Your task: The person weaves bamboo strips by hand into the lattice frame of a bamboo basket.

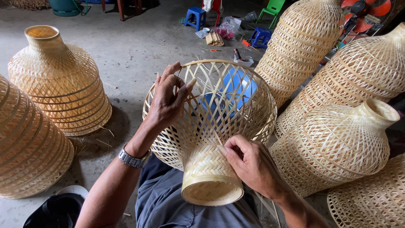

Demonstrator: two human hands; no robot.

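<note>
A woven bamboo basket (211,126), shaped like a bell with a narrow neck, lies on its side across the person's lap, neck toward the camera and wide open mouth pointing away. The left hand (168,99) rests on the upper left of the wide rim, its fingers curled over the open weave and the thumb pressed against a strip, grasping the rim. A metal wristwatch (131,159) sits on that wrist. The right hand (253,164) is against the neck of the basket where the tight weave meets the open lattice, fingers bent and pinching a thin strip there. Through the lattice a blue stool (238,86) shows on the floor beyond. Grey trousers (168,202) lie under the basket.

Around the person stand finished baskets of the same kind: one upright at the left (59,80), a larger one at the left edge (25,147), and several leaning together at the right (337,143). Farther back on the concrete floor (130,46) are small blue stools (196,17), a green chair (274,7) and scattered bamboo scraps.
</note>
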